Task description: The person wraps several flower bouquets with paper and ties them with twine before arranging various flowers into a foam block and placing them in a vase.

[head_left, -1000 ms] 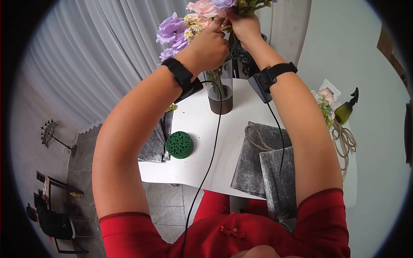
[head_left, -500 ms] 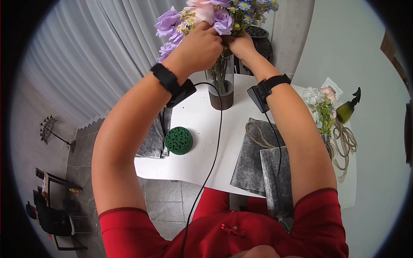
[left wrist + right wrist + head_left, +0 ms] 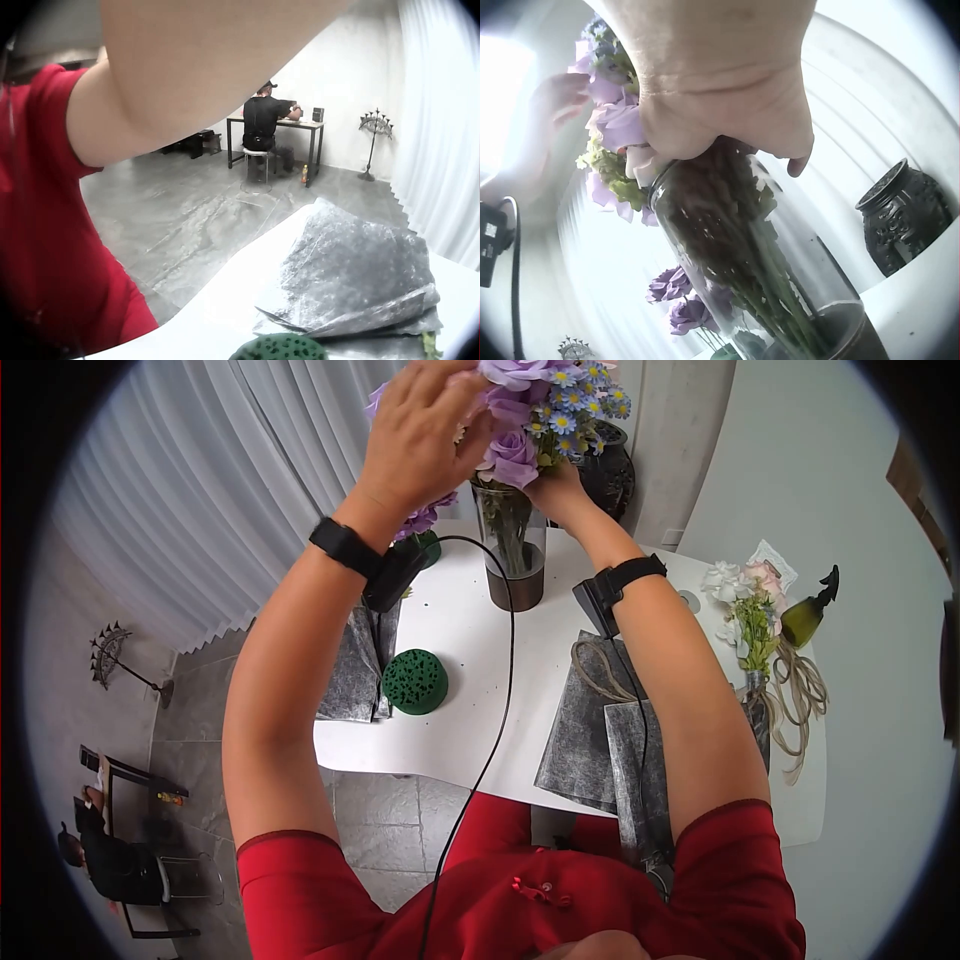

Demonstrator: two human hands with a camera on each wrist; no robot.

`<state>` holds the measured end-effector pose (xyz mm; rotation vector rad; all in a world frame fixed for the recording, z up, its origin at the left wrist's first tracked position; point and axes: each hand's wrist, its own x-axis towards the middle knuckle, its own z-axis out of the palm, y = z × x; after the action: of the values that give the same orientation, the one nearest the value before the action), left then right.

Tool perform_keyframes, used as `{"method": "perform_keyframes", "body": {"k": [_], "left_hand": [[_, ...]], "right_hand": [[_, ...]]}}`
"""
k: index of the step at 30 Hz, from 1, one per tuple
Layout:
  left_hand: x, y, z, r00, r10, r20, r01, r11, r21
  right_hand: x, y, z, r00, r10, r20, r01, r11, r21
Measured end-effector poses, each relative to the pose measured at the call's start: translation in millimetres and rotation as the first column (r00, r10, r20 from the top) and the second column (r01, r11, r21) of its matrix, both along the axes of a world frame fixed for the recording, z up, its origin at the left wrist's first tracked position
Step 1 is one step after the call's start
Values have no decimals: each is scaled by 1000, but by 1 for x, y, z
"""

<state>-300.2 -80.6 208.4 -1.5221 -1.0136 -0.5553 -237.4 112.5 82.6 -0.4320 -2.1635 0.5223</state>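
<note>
A bouquet of lilac roses (image 3: 512, 457) and small blue daisies (image 3: 565, 410) stands in a clear glass vase (image 3: 508, 530) with a dark base. Its green stems (image 3: 769, 300) show through the glass. My right hand (image 3: 558, 495) grips the stems just under the blossoms, at the vase's mouth; most of its fingers are hidden in the right wrist view. On the bouquet's left side my left hand (image 3: 425, 435) has its fingers extended against the petals, overlapping some of them. The left wrist view shows none of this hand.
On the white table (image 3: 450, 660) are a green foam block (image 3: 415, 682), grey wrapping sheets (image 3: 585, 735), a smaller white-and-pink bunch (image 3: 742, 595), a cord (image 3: 795, 690) and a green bottle (image 3: 803, 618). A black cable (image 3: 510, 660) hangs across. Behind stands a dark carved pot (image 3: 608, 480). A person (image 3: 260, 120) sits farther off.
My left hand has come off the stems and moved up and left to the bouquet's side, its fingers opening out. My right hand has moved down slightly with the bouquet, which has turned.
</note>
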Motion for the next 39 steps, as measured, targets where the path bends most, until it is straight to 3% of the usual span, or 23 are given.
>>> {"method": "perform_keyframes", "body": {"k": [1,5,6,7,9,12,13,16,17,20,22,23,24,26,28,31,32,34,37,39], "left_hand": [[-6,1,-6,956,-59,286,94,989,-110],[-21,8,-6,914,-76,400,115,991,-74],[-25,10,-5,894,-18,447,71,992,-101],[-29,12,-4,871,38,490,29,991,-128],[-37,14,-5,838,87,538,-8,989,-148],[-43,18,-11,765,153,626,6,970,-244],[-43,20,-13,729,172,663,58,949,-310],[-39,23,-19,716,137,684,147,929,-341],[-39,23,-21,715,140,685,146,928,-342],[-35,22,-27,789,94,608,188,904,-384],[-24,16,-29,804,139,578,61,948,-313],[-26,19,-34,900,91,426,-48,993,-111],[-26,18,-37,899,80,431,-31,992,-119],[-20,13,-47,905,-196,378,109,965,239],[7,-10,-73,818,-304,489,199,946,256],[47,-32,-130,672,-374,639,395,911,117],[60,-32,-152,621,-398,675,494,868,57],[95,-32,-189,422,-267,867,648,757,-83],[128,-17,-230,313,-41,949,790,565,-237],[140,-7,-252,297,162,941,825,453,-339]], "right_hand": [[1,0,-1,1000,1,1,-1,1000,-1],[14,-2,6,986,164,31,-147,944,-294],[20,-4,8,969,244,34,-210,890,-404],[26,-6,11,969,244,34,-211,891,-402],[36,-12,16,935,340,-97,-343,806,-482],[52,-29,34,931,328,-160,-364,856,-366],[52,-32,36,962,249,-113,-273,903,-331],[33,-26,19,961,152,-233,-218,931,-293],[30,-22,15,979,90,-182,-143,941,-307],[28,-22,4,976,112,-185,-166,937,-307],[34,-24,2,964,126,-233,-190,942,-278],[39,-25,-1,952,146,-270,-216,944,-250],[48,-28,-1,955,128,-266,-199,945,-259],[75,-33,7,978,48,-203,-112,941,-320],[110,-29,8,985,24,-172,-83,935,-345],[184,-30,4,994,29,-102,-66,920,-385],[214,-42,8,999,12,49,6,932,-362],[266,-61,0,967,-48,249,128,941,-314],[329,-104,-18,916,-100,388,264,879,-398],[363,-141,-31,856,-143,496,349,869,-352]]}}
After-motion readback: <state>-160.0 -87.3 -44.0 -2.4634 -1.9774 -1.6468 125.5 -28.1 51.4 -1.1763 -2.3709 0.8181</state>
